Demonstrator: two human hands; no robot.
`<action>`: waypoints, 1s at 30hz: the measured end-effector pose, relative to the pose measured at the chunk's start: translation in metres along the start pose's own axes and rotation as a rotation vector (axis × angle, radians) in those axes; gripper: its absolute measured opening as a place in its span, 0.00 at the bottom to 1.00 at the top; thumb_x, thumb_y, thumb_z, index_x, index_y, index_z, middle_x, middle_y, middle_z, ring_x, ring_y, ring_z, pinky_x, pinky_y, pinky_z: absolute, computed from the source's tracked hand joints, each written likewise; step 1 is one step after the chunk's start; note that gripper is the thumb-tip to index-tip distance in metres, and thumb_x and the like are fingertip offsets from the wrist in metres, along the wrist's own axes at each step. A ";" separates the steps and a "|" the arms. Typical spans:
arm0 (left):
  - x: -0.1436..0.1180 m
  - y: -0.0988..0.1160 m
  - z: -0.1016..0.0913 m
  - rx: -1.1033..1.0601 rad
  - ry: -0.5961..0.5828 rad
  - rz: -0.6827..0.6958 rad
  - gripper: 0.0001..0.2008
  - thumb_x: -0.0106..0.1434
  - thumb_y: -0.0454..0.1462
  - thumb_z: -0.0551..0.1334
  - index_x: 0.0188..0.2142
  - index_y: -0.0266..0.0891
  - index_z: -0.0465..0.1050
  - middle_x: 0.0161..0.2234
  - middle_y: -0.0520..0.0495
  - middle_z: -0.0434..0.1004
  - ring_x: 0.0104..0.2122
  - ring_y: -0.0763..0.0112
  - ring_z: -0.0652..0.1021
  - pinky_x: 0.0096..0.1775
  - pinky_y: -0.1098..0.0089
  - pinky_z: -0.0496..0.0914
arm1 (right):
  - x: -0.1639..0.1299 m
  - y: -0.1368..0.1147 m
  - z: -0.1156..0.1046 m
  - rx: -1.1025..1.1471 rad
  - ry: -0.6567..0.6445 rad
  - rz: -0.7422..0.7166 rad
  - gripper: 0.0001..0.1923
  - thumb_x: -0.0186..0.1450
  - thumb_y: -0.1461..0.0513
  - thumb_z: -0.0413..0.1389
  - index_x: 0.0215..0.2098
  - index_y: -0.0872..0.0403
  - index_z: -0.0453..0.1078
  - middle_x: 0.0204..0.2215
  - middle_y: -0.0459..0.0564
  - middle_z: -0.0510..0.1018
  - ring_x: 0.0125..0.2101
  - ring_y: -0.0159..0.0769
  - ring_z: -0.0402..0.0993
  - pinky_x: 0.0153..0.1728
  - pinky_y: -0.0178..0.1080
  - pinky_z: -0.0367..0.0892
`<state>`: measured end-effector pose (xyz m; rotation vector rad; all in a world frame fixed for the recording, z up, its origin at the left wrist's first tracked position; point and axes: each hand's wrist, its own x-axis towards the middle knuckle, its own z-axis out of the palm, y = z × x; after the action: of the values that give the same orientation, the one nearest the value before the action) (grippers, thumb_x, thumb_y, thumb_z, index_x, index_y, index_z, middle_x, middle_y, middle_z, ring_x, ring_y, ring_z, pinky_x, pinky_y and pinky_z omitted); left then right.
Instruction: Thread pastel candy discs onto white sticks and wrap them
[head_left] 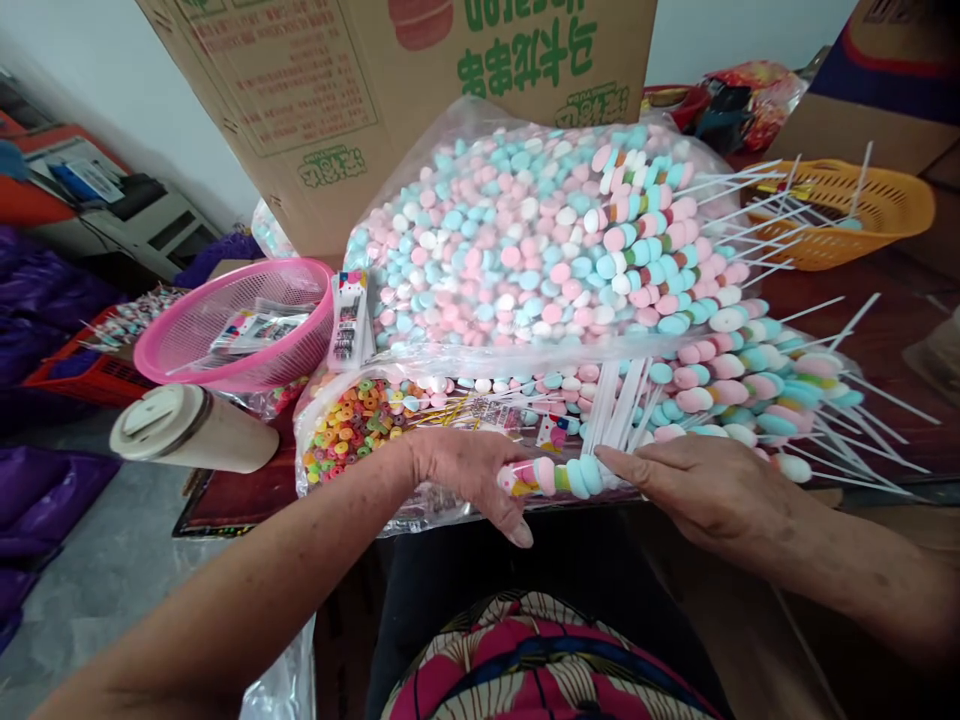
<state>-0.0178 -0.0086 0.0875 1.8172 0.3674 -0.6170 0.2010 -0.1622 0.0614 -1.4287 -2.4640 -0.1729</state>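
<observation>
A marshmallow skewer [574,478] in pink, blue and green lies level between my hands, close to the table's front edge. My left hand [472,478] is closed around its left end, where a small printed patch, perhaps a wrapper, shows. My right hand [701,488] grips the other end, its index finger against the last blue marshmallow; the stick is hidden there. Just behind stand white sticks [619,405]. Finished-looking skewers [720,370] are piled at the right, sticks pointing outward. A clear bag of loose marshmallows [480,240] and colourful ring candies [356,420] lie beyond my hands.
At the left are a pink mesh basket [319,340] holding printed packets, a lidded cup [232,435] on its side or tilted, and a packet stack [349,325]. A cardboard box [405,130] stands behind. An orange basket [892,205] is at the right.
</observation>
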 end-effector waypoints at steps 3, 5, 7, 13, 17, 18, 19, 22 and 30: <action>0.008 0.004 0.016 0.065 0.095 -0.050 0.14 0.50 0.42 0.66 0.34 0.38 0.70 0.25 0.54 0.72 0.26 0.70 0.74 0.30 0.71 0.67 | -0.003 0.000 0.001 -0.034 -0.043 0.022 0.24 0.57 0.75 0.43 0.48 0.55 0.67 0.23 0.46 0.76 0.21 0.32 0.69 0.21 0.33 0.55; 0.012 0.009 0.029 0.372 0.353 -0.110 0.11 0.53 0.39 0.64 0.35 0.38 0.70 0.27 0.51 0.74 0.29 0.66 0.76 0.34 0.66 0.68 | -0.004 -0.001 0.000 0.017 -0.114 0.053 0.24 0.56 0.75 0.44 0.46 0.54 0.68 0.23 0.45 0.76 0.20 0.32 0.69 0.20 0.32 0.54; 0.015 0.015 0.039 0.719 0.581 -0.160 0.07 0.56 0.34 0.59 0.35 0.37 0.70 0.28 0.46 0.76 0.32 0.61 0.76 0.38 0.60 0.67 | -0.003 -0.002 -0.001 0.124 -0.188 0.083 0.21 0.57 0.74 0.45 0.43 0.53 0.69 0.23 0.45 0.76 0.20 0.31 0.70 0.20 0.32 0.56; 0.022 0.014 0.048 0.935 0.681 -0.131 0.09 0.57 0.33 0.56 0.38 0.36 0.68 0.31 0.43 0.78 0.34 0.59 0.77 0.40 0.59 0.66 | 0.010 -0.009 -0.003 0.304 -0.251 0.140 0.17 0.60 0.71 0.46 0.42 0.52 0.71 0.24 0.45 0.77 0.23 0.30 0.70 0.24 0.30 0.59; 0.017 0.011 0.042 0.761 0.616 -0.173 0.16 0.57 0.44 0.60 0.41 0.37 0.68 0.32 0.44 0.77 0.34 0.56 0.77 0.38 0.61 0.67 | 0.012 -0.005 -0.006 0.186 -0.157 0.123 0.18 0.62 0.69 0.46 0.47 0.52 0.68 0.25 0.46 0.75 0.24 0.31 0.68 0.24 0.31 0.57; 0.014 0.011 0.040 0.680 0.591 -0.170 0.20 0.54 0.48 0.62 0.42 0.38 0.68 0.33 0.44 0.77 0.35 0.57 0.77 0.38 0.62 0.67 | 0.012 -0.002 -0.008 0.156 -0.115 0.096 0.17 0.63 0.68 0.46 0.48 0.52 0.68 0.25 0.47 0.74 0.24 0.31 0.68 0.24 0.32 0.56; 0.011 0.012 0.038 0.589 0.563 -0.149 0.23 0.52 0.50 0.64 0.42 0.39 0.69 0.34 0.46 0.77 0.35 0.58 0.76 0.37 0.64 0.67 | 0.011 0.000 -0.010 0.140 -0.080 0.054 0.17 0.64 0.68 0.46 0.48 0.53 0.67 0.25 0.47 0.74 0.24 0.31 0.67 0.24 0.32 0.55; 0.003 0.015 0.035 0.343 0.445 -0.036 0.23 0.47 0.50 0.67 0.38 0.41 0.70 0.32 0.51 0.75 0.34 0.64 0.75 0.33 0.71 0.66 | 0.011 0.004 -0.017 0.161 -0.058 -0.093 0.15 0.65 0.68 0.45 0.46 0.53 0.68 0.23 0.46 0.71 0.23 0.29 0.64 0.25 0.34 0.52; 0.003 0.009 0.034 -0.280 0.111 -0.074 0.17 0.48 0.43 0.67 0.34 0.39 0.66 0.23 0.56 0.68 0.21 0.75 0.70 0.24 0.73 0.67 | 0.010 -0.001 -0.013 0.012 -0.049 -0.198 0.13 0.63 0.71 0.44 0.38 0.55 0.69 0.20 0.45 0.70 0.22 0.31 0.62 0.27 0.37 0.51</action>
<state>-0.0180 -0.0435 0.0847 1.5781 0.5695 -0.4893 0.1981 -0.1571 0.0774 -1.1959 -2.6399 -0.1657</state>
